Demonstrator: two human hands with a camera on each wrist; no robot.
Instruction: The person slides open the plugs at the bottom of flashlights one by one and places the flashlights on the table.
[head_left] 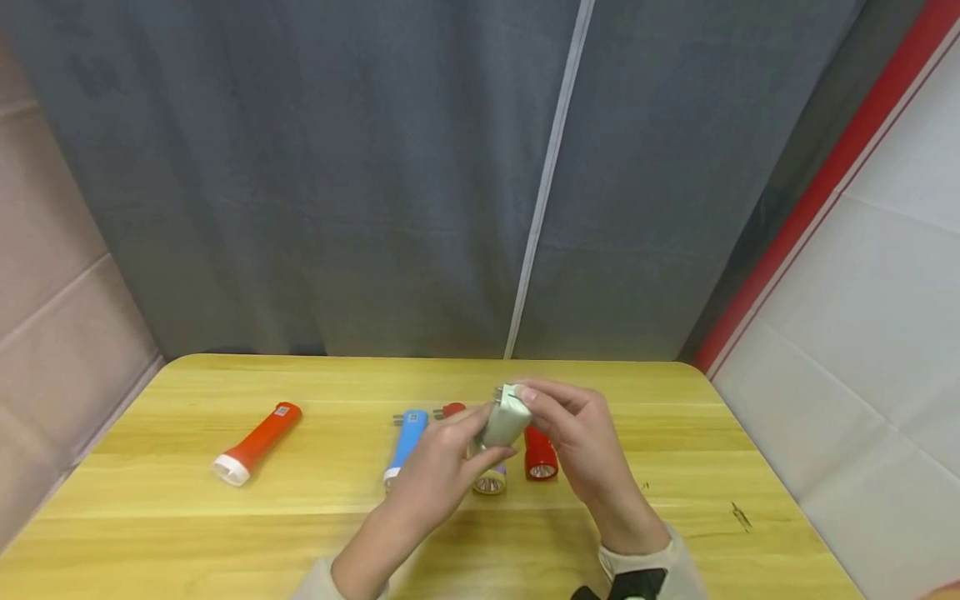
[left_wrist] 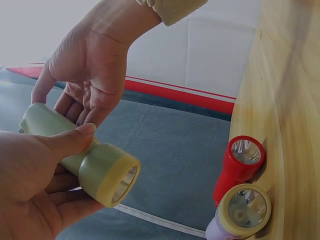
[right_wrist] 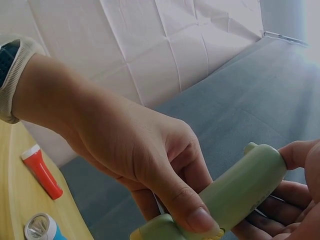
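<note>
My left hand [head_left: 437, 468] grips a pale green flashlight [head_left: 506, 423] above the table, its thumb lying across the body near the head. In the left wrist view the flashlight's yellow-rimmed lens faces down and to the right. Metal plug prongs [head_left: 497, 393] stick out at its tail. My right hand [head_left: 583, 437] holds that tail end between thumb and fingers. Below the hands lie a lilac flashlight [left_wrist: 220, 229] with a cream rim and a red flashlight [head_left: 541, 457]. Just left of my left hand is a blue flashlight [head_left: 409, 437] with a white head, partly covered.
An orange-red flashlight [head_left: 262, 442] with a white head lies at the table's left. A small red piece with prongs [head_left: 453, 409] shows behind my left hand. The wooden table [head_left: 150, 533] ends at a grey curtain [head_left: 337, 208], with pale walls on both sides.
</note>
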